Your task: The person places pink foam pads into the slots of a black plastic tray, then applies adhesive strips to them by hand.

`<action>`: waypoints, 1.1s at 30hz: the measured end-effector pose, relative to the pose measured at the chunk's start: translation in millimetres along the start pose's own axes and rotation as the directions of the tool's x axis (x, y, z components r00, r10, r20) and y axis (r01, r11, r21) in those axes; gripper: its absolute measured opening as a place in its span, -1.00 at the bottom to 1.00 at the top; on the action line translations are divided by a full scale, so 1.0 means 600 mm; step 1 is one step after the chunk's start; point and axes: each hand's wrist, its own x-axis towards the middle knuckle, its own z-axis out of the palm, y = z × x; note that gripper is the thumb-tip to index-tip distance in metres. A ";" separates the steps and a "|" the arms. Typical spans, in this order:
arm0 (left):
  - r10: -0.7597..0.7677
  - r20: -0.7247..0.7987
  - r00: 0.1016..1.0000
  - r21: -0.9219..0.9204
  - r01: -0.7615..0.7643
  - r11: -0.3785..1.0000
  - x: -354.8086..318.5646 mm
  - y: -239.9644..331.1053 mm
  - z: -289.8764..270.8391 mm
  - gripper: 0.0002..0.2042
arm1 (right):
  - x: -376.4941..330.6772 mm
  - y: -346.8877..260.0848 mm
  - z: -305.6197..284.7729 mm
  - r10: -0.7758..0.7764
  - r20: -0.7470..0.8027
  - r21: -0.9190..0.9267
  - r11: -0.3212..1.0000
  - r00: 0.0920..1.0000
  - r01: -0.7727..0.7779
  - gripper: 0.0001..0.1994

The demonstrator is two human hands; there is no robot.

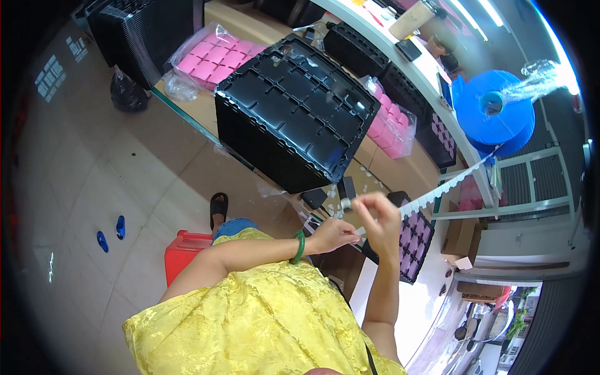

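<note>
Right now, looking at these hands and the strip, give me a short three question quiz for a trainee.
1. True or false: the left hand wears a green bangle.
2. What colour is the big roll that the long white tape strip runs from?
3. Which stands on the bench behind the hands: A, a tall stack of black plastic trays, or B, a metal bucket?

Key: 1 true. 2 blue. 3 A.

Two bags of pink trays (220,55) (390,128), one blue roll (494,112), two blue slippers (102,240) (120,227).
</note>
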 end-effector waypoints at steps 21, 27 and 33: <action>-0.183 0.067 0.981 -0.120 0.190 0.975 0.019 -0.001 -0.017 -0.79 | 0.229 0.122 0.105 -0.198 0.127 -0.408 0.883 0.972 0.234 -0.85; -0.093 0.035 0.995 -0.111 0.096 0.989 0.034 -0.011 -0.026 -0.80 | 0.234 0.090 0.095 -0.071 0.204 -0.381 0.913 0.976 0.146 -0.82; -0.128 0.100 0.987 -0.104 0.139 0.985 0.047 -0.012 -0.045 -0.78 | 0.241 0.114 0.096 0.026 0.139 -0.303 0.953 0.990 0.018 -0.83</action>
